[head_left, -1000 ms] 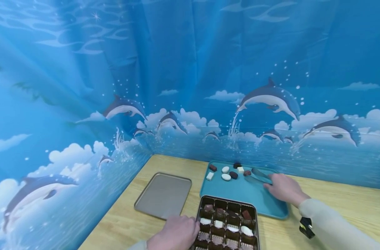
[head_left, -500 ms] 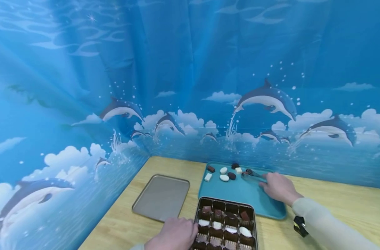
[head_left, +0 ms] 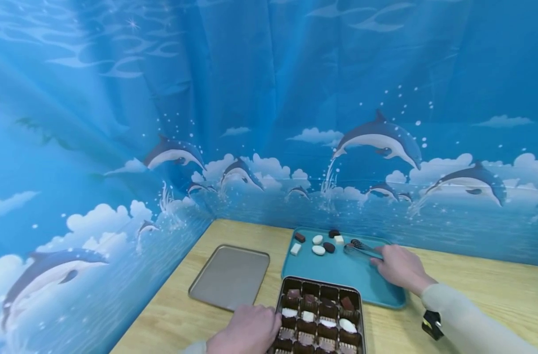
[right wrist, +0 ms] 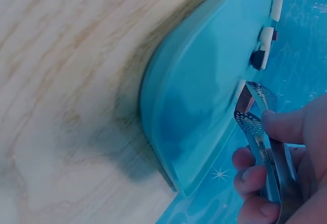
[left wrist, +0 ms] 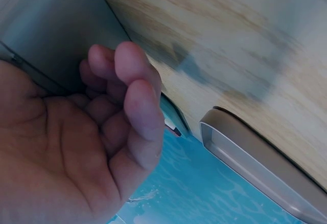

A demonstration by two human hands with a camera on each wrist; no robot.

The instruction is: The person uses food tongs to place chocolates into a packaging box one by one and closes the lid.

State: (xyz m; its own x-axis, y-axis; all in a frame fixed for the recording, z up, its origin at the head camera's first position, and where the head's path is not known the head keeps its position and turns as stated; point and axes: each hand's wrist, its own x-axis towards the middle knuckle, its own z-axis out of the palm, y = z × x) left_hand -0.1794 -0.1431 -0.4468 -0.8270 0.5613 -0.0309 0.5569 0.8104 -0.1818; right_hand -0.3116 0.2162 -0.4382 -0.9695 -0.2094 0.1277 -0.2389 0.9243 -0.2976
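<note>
My right hand [head_left: 398, 267] grips metal tongs [right wrist: 278, 165] over the turquoise tray [head_left: 333, 273]. Their perforated tips close on a brown chocolate [right wrist: 245, 100]. White and dark chocolates lie farther left on that tray, among them a white oval piece [head_left: 318, 250] and a dark oval piece [head_left: 329, 247]. My left hand [head_left: 247, 328] holds the left side of the chocolate box [head_left: 362, 314], fingers curled near its outer wall and thumb hidden. Brown and white chocolates fill the box's two far rows; the visible nearer compartments hold none.
A flat grey-brown metal lid [head_left: 231, 275] lies left of the box on the wooden table [head_left: 171, 309]. Behind the table hangs a blue dolphin-print curtain [head_left: 269, 123], which meets its far and left edges.
The tongs, spread around the brown chocolate a second ago, have closed on it and moved slightly. My left hand stays at the box. The view shifts a little.
</note>
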